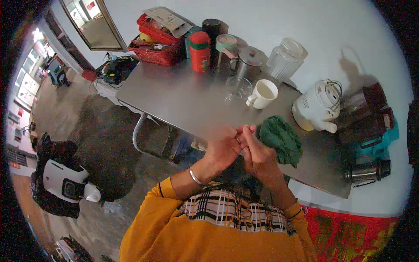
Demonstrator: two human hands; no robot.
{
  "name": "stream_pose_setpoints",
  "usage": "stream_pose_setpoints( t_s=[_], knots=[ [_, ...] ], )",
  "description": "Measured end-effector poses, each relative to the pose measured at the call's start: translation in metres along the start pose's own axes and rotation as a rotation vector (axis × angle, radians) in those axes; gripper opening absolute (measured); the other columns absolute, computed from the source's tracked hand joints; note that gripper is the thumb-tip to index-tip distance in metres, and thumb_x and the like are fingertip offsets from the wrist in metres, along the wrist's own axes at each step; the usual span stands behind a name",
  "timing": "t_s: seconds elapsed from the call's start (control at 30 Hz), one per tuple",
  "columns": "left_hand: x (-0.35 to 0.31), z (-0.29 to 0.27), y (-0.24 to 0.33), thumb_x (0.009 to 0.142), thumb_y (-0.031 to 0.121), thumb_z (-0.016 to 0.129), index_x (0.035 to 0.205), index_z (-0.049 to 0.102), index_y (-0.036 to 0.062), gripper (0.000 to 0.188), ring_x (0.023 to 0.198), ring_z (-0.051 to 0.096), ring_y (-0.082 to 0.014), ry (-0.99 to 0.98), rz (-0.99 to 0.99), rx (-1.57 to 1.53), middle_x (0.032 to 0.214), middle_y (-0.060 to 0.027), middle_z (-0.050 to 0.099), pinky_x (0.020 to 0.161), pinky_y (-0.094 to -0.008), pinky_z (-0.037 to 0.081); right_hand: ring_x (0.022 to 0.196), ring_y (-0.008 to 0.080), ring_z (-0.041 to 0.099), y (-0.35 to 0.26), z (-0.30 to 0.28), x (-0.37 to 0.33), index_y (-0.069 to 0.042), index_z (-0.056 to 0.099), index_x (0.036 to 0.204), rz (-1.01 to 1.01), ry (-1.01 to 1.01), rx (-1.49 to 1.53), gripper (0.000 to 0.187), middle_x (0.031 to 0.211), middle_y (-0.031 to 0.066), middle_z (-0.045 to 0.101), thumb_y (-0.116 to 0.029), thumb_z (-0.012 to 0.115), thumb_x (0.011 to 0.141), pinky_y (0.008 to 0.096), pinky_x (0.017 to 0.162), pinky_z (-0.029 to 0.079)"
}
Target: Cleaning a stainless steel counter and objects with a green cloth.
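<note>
My left hand (221, 150) and my right hand (258, 153) meet at the front edge of the table, fingertips pressed together. If something small is pinched between them, the fingers and a hazy blur hide it. A silver bangle (195, 177) circles my left wrist. Just beyond my right hand, a crumpled green cloth (280, 139) lies on the table. Farther back stand a white mug (263, 94) and a clear glass cup (238, 89).
The metal-topped table (152, 94) carries red baskets (159, 50), a red bottle (200, 52), a steel pot (249, 61), a ribbed glass jug (286, 59), a white kettle (317, 106) and a dark steel cup (371, 171). A white scooter (65, 179) stands on the floor at left.
</note>
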State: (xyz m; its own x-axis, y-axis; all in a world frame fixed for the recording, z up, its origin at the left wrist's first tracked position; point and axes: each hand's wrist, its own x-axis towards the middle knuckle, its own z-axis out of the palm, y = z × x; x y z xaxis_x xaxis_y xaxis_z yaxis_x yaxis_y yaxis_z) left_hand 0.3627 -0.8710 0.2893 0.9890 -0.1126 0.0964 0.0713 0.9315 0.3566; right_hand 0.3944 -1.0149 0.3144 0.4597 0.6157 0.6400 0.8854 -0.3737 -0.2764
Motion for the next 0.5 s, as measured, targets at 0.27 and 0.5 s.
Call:
stream_pose_setpoints(
  t_s=[0.27, 0.5],
  knots=[
    [-0.004, 0.003, 0.004, 0.082, 0.023, 0.056, 0.102, 0.057, 0.0026, 0.029, 0.105, 0.053, -0.0248, 0.092, -0.017, 0.004, 0.112, -0.0145, 0.058, 0.092, -0.0374, 0.041, 0.054, 0.028, 0.06, -0.002, 0.004, -0.003, 0.003, 0.038, 0.13, 0.076, -0.107, -0.013, 0.057, 0.097, 0.017, 0.063, -0.004, 0.053, 0.075, 0.0362, 0.049, 0.049],
    [0.001, 0.016, 0.01, 0.079, 0.018, 0.057, 0.092, 0.059, 0.0033, 0.02, 0.107, 0.052, -0.0283, 0.18, -0.059, -0.008, 0.112, -0.017, 0.057, 0.093, -0.0401, 0.039, 0.049, 0.0247, 0.057, 0.004, 0.008, -0.006, -0.004, 0.04, 0.131, 0.079, -0.031, -0.084, 0.057, 0.085, 0.0134, 0.063, -0.006, 0.052, 0.076, 0.0349, 0.044, 0.046]
  ],
)
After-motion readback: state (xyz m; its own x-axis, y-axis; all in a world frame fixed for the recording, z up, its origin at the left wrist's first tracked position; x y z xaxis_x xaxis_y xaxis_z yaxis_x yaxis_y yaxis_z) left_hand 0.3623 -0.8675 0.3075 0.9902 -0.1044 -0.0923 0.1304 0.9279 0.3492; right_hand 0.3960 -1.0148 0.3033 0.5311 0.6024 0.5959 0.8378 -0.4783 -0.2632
